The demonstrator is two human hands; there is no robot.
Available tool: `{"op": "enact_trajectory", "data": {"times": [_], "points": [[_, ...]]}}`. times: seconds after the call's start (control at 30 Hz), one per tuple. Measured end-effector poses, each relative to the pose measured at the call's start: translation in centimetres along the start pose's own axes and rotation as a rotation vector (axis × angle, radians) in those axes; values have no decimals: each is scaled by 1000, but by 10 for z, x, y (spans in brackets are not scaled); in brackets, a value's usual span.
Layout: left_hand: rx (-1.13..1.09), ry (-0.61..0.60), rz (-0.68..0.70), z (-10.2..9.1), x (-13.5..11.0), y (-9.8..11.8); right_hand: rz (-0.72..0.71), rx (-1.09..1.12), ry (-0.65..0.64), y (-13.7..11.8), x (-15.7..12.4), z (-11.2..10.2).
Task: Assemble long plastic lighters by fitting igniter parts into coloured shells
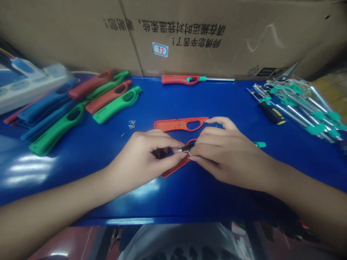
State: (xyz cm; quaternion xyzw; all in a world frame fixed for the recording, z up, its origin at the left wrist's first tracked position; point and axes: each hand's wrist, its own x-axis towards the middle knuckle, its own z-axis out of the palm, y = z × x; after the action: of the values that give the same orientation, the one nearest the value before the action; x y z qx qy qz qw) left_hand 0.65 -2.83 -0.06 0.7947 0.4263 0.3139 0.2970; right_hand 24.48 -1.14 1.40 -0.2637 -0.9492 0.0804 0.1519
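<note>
My left hand point(148, 151) is closed in a pinch on the white end of a small black part point(185, 148) with a thin white wire. From the other side the fingers of my right hand point(227, 151) close on the same part, partly hiding it. Under both hands lies an orange lighter shell half point(176, 169), its middle covered. The matching orange shell half point(169, 125) rests just beyond, hollow side up, near my right index finger. To the right, a teal-green piece point(260, 144) peeks out from behind my right hand.
Several red, green and blue lighter shells point(116, 104) lie at left beside a white power strip point(16, 92). Small screws point(131, 124) are scattered nearby. A whole red lighter point(180, 79) lies before the cardboard box point(189, 54). At right are a screwdriver point(271, 113) and metal lighter tubes point(311, 112).
</note>
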Motion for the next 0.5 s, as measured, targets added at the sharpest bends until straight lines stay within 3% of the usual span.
{"op": "enact_trajectory", "data": {"times": [0.1,0.2,0.5], "points": [[-57,-34,-132,0,1,1,-47,-72,27,2,-1,-1],[-84,-60,-174,0,1,1,-78,-138,31,3,-1,-2],[-39,-27,-28,0,0,4,-12,-106,63,-2,2,5]]}}
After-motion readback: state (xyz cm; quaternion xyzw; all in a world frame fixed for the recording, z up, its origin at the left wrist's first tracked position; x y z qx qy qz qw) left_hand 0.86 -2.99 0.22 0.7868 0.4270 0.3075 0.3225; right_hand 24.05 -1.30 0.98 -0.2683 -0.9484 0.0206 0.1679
